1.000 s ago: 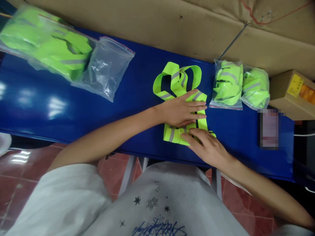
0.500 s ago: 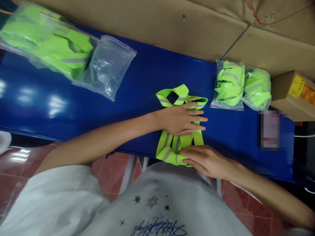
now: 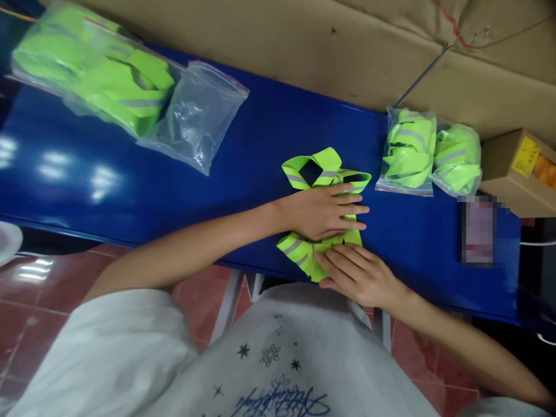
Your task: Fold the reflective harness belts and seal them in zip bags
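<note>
A neon-yellow reflective strap harness point(image 3: 332, 159) with grey stripes lies bunched near the front edge of the blue table, its loops spread at the far end. Across its middle rests my left hand point(image 3: 324, 213), palm down with fingers spread, pressing on the bands. At the near end my right hand point(image 3: 360, 272) has its fingers curled over the folded bands, thumb below them. Part of the strap is hidden under both hands.
Clear zip bags point(image 3: 191, 116) lie at the back left of the table point(image 3: 269, 116), some holding more neon straps point(image 3: 125, 98). Two bagged strap bundles point(image 3: 410, 147) stand back right, beside a cardboard box point(image 3: 515, 171). A blurred-out flat object point(image 3: 478, 230) lies in front of the box.
My right hand has brought the strap's near end up from the table edge and folded it toward my left hand. My left hand stays flat on the bands.
</note>
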A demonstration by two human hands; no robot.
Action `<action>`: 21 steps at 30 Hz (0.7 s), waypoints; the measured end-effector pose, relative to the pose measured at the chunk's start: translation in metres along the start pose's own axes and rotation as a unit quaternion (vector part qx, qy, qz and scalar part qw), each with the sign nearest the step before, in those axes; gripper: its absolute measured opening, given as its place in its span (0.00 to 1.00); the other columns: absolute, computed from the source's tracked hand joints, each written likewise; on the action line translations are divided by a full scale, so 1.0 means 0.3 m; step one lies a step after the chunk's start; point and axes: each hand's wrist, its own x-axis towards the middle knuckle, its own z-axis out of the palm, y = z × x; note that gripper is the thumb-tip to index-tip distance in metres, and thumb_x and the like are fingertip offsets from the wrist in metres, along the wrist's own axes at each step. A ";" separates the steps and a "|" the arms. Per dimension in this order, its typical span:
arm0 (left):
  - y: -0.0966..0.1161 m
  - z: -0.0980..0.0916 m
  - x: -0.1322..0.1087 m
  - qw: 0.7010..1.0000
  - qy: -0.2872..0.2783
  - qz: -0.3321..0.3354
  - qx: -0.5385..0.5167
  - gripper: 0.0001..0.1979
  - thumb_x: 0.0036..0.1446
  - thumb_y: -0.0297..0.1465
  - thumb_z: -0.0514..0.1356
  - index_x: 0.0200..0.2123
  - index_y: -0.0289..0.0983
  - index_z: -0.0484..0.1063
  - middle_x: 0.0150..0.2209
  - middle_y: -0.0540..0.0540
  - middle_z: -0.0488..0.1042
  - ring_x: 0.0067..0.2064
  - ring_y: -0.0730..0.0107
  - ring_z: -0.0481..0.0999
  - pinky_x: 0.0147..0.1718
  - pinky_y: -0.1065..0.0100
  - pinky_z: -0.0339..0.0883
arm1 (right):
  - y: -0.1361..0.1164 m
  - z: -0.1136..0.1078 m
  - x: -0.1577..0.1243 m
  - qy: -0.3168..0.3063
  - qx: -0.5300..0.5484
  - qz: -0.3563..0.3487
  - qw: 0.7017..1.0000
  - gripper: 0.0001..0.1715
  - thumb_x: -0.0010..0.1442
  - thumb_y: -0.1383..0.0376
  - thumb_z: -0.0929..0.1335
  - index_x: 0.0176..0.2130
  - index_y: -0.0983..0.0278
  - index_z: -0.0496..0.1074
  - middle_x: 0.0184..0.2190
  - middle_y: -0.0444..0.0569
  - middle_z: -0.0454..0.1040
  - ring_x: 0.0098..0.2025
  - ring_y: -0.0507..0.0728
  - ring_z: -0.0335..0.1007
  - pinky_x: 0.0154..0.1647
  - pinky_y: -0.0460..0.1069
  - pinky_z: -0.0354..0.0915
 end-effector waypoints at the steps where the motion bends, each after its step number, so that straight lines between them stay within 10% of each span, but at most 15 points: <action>1: 0.001 -0.001 0.000 1.000 0.001 0.000 -0.002 0.22 0.69 0.36 0.57 0.64 0.43 0.71 0.67 0.43 0.69 0.69 0.53 0.67 0.71 0.49 0.52 | -0.012 0.000 0.001 -0.013 -0.010 0.017 1.000 0.22 0.71 0.59 0.69 0.55 0.73 0.75 0.44 0.54 0.81 0.48 0.60 0.74 0.52 0.55 0.69; 4: 0.004 0.000 0.002 1.000 -0.010 -0.002 0.004 0.22 0.68 0.36 0.58 0.64 0.44 0.71 0.67 0.42 0.68 0.69 0.53 0.67 0.71 0.48 0.51 | -0.044 0.006 -0.003 -0.050 -0.037 0.061 0.996 0.37 0.69 0.46 0.68 0.58 0.75 0.73 0.47 0.58 0.80 0.49 0.64 0.74 0.53 0.58 0.69; 12: 0.033 -0.062 -0.045 0.992 0.106 -0.066 -0.004 0.20 0.69 0.30 0.58 0.62 0.46 0.70 0.68 0.45 0.67 0.70 0.59 0.66 0.69 0.50 0.59 | -0.054 0.037 -0.022 -0.043 -0.037 0.074 0.996 0.23 0.70 0.61 0.69 0.59 0.71 0.73 0.49 0.57 0.79 0.52 0.64 0.71 0.56 0.59 0.65; 17: 0.208 -0.149 -0.187 0.892 0.314 -0.325 0.033 0.13 0.67 0.24 0.57 0.50 0.43 0.76 0.50 0.45 0.79 0.53 0.64 0.79 0.52 0.60 0.74 | -0.054 0.049 -0.024 -0.043 -0.018 0.089 0.995 0.25 0.70 0.60 0.69 0.61 0.70 0.71 0.49 0.55 0.79 0.52 0.64 0.70 0.56 0.60 0.63; 21: 0.392 -0.139 -0.277 0.806 0.222 -0.539 -0.102 0.09 0.68 0.31 0.59 0.50 0.40 0.74 0.42 0.47 0.79 0.41 0.68 0.79 0.43 0.66 0.75 | -0.058 0.057 -0.025 -0.029 -0.008 0.104 0.994 0.23 0.70 0.62 0.68 0.60 0.69 0.71 0.48 0.55 0.79 0.52 0.64 0.70 0.57 0.61 0.62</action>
